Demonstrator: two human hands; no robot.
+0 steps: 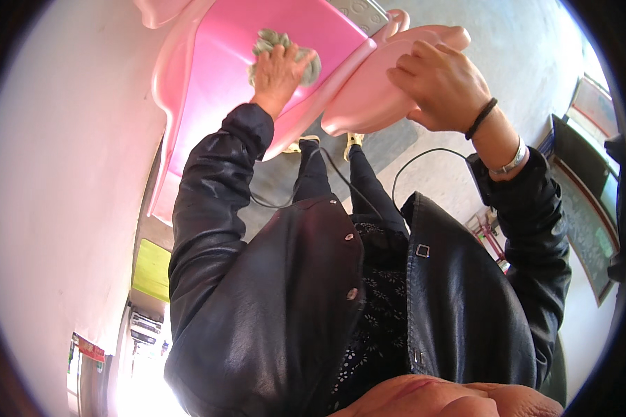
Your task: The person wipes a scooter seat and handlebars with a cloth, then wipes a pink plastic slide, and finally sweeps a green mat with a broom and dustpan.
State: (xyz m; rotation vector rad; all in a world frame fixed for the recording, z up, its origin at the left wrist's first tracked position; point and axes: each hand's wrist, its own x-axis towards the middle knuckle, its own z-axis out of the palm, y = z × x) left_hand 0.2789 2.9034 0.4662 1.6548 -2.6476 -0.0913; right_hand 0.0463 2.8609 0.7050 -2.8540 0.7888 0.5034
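Note:
A pink plastic children's slide [224,99] with paler raised rims is before me. My left hand [279,70] presses a crumpled grey-green cloth [313,70] against the bright pink sliding surface. Just right of it is a light pink rounded plastic panel [368,91], joined alongside the slide. My right hand [438,83] is over this panel's upper right part, fingers curled and thumb lower down. Whether it grips the panel or only rests there is hidden by the hand itself.
A black cable [339,169] loops across my front near my legs. Grey textured plastic [360,13] adjoins the slide's far end. A pale wall [57,156] runs along the left, with a yellow-green panel [151,268] low beside it. Dark-faced boards [587,208] stand at the right.

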